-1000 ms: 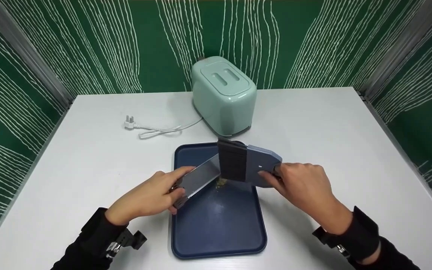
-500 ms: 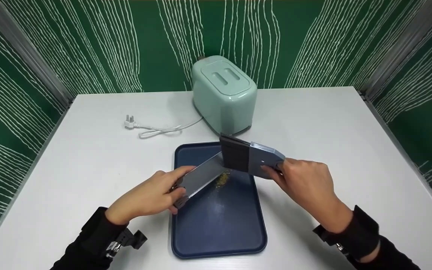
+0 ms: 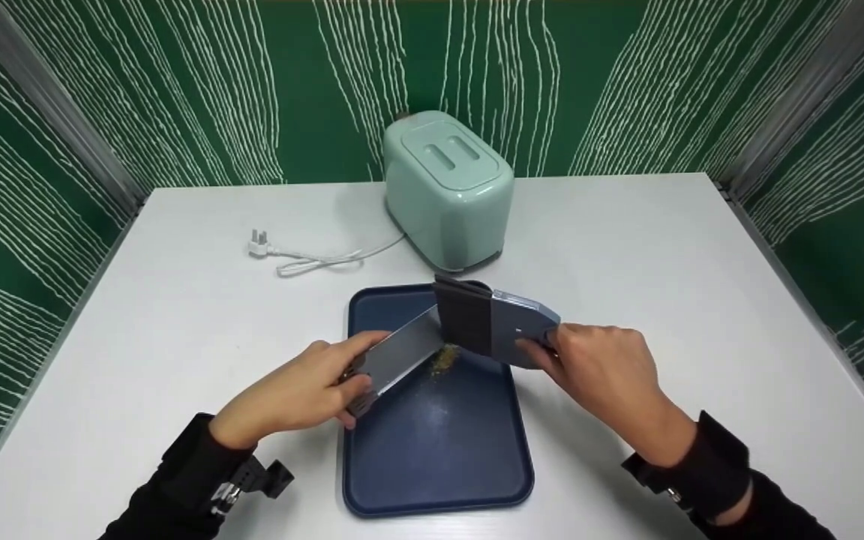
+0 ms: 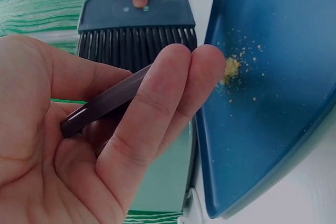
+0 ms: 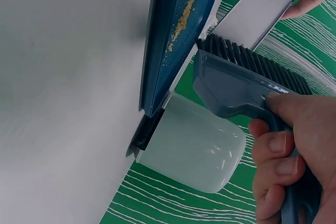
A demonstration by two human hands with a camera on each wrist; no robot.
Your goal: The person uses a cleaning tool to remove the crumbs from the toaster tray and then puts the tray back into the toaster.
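Note:
In the head view my left hand [image 3: 304, 390] grips one end of a flat metal crumb tray [image 3: 402, 354], tilted over the blue serving tray [image 3: 439, 457]. My right hand [image 3: 612, 375] holds the handle of a blue-grey hand brush [image 3: 520, 330], its dark bristles [image 3: 465, 319] right at the crumb tray's far end. A small heap of yellowish crumbs [image 3: 445, 361] lies on the serving tray below. In the left wrist view, fingers and thumb pinch the crumb tray's dark edge [image 4: 107, 98]. The right wrist view shows the bristles [image 5: 252, 59] overlapping the crumb tray.
Behind the serving tray stands a mint-green toaster [image 3: 447, 191]. Its white cord and plug [image 3: 259, 245] lie on the white table [image 3: 199, 315] to the left. Green walls with white lines enclose the table at the back and sides.
The brush lifted slightly up and right, then came back down and left against the crumb tray. More crumbs show on the serving tray than a second ago. My left hand has stayed in place.

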